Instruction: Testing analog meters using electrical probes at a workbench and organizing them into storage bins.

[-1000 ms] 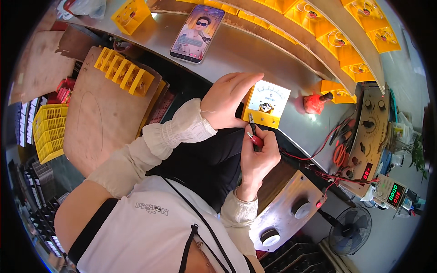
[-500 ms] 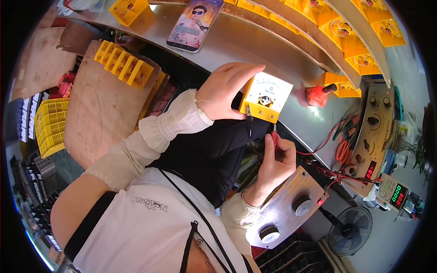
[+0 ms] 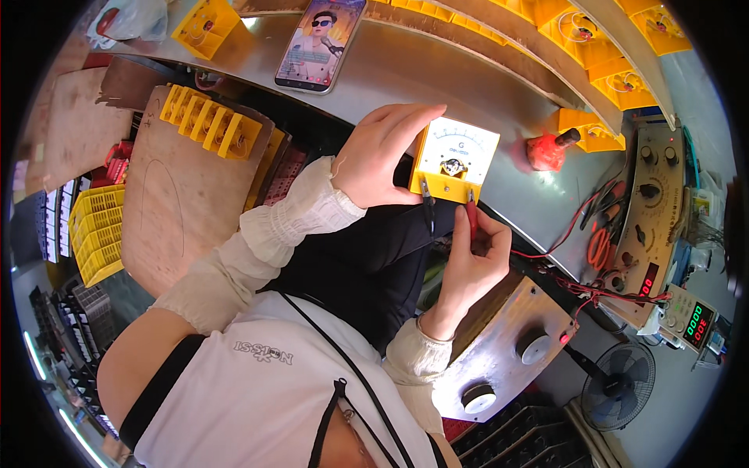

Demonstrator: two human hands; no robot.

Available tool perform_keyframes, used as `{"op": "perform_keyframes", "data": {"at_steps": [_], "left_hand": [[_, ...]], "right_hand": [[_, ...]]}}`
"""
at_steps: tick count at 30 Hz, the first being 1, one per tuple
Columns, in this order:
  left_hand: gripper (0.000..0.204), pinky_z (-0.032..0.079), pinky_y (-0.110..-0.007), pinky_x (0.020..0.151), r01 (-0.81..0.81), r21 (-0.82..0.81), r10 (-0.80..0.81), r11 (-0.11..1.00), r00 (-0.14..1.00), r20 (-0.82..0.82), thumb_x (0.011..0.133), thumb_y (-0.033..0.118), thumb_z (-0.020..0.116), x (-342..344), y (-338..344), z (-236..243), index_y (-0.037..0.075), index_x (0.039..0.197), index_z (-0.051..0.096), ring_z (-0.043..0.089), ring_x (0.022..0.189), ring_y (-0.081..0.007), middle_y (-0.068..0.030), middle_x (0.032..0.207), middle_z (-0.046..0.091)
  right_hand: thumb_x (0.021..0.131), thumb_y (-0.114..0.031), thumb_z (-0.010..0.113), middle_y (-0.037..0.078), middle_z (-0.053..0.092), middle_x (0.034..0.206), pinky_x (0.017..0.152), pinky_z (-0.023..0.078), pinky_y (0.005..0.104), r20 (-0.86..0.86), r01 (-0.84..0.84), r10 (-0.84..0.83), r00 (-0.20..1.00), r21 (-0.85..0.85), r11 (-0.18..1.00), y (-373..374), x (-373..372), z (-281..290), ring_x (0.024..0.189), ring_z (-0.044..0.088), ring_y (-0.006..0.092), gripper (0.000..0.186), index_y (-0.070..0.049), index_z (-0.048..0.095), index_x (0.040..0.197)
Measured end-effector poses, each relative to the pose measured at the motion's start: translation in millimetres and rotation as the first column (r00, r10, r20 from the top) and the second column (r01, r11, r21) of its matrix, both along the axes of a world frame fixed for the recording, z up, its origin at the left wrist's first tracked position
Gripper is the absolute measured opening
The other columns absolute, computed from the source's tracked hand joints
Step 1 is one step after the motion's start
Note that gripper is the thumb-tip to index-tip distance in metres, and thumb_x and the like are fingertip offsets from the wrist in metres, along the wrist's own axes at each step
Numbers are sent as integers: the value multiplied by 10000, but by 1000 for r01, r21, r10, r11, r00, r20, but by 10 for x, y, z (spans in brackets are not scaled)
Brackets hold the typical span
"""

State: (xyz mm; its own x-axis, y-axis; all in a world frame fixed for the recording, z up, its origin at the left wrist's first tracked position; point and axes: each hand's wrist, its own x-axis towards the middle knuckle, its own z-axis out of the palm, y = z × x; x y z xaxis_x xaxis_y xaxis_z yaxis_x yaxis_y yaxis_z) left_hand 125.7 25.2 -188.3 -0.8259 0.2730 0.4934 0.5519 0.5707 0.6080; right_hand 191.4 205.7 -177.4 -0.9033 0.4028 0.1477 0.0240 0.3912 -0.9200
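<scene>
My left hand (image 3: 374,156) grips a small yellow-framed analog meter (image 3: 456,152) with a white scale, held upright toward me above my lap. A black alligator clip (image 3: 427,207) hangs from the meter's lower left terminal. My right hand (image 3: 484,257) pinches a red alligator clip (image 3: 472,214), its metal tip at the lower right terminal; whether its jaws have closed on it is too small to tell.
A phone (image 3: 316,47) lies on the metal bench (image 3: 398,62). A red bottle (image 3: 546,152), yellow frames on wooden shelves (image 3: 624,101) and a dial instrument (image 3: 647,195) stand right. A metal box (image 3: 507,343), fan (image 3: 616,386) and wooden board (image 3: 172,203) flank me.
My right hand has moved the red clip from below the meter up to its right terminal. The black clip has been let go and hangs from the left terminal. The meter has risen slightly.
</scene>
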Motion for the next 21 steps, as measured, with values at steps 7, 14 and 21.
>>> {"op": "perform_keyframes", "data": {"at_steps": [7, 14, 21], "left_hand": [[1085, 396, -445, 1043, -13, 4, 13, 1000, 1000, -15, 505, 202, 905, 16, 7, 0, 54, 1434, 365, 535, 1209, -329, -148, 1335, 533], [1098, 393, -452, 1042, 33, 22, -33, 999, 999, 7, 498, 190, 898, -3, -25, -49, 49, 1441, 353, 523, 1209, -351, -164, 1344, 519], [1058, 389, -455, 1038, -53, 46, 53, 998, 999, -11, 510, 210, 874, 49, 61, 63, 40, 1421, 364, 530, 1183, -358, -173, 1323, 524]], "right_hand": [[812, -31, 777, 56, 699, 817, 583, 473, 207, -24, -2, 3, 1000, 28, 1000, 1, -9, -11, 642, 584, 61, 157, 9, 652, 900], [817, -41, 778, 52, 684, 793, 580, 467, 205, 4, 15, -15, 1000, 35, 999, 11, 47, -44, 644, 572, 55, 162, 14, 650, 899], [837, -10, 750, 67, 700, 853, 626, 472, 200, -77, -47, 43, 996, -46, 998, 39, -58, 16, 726, 601, 65, 133, 22, 633, 892]]}}
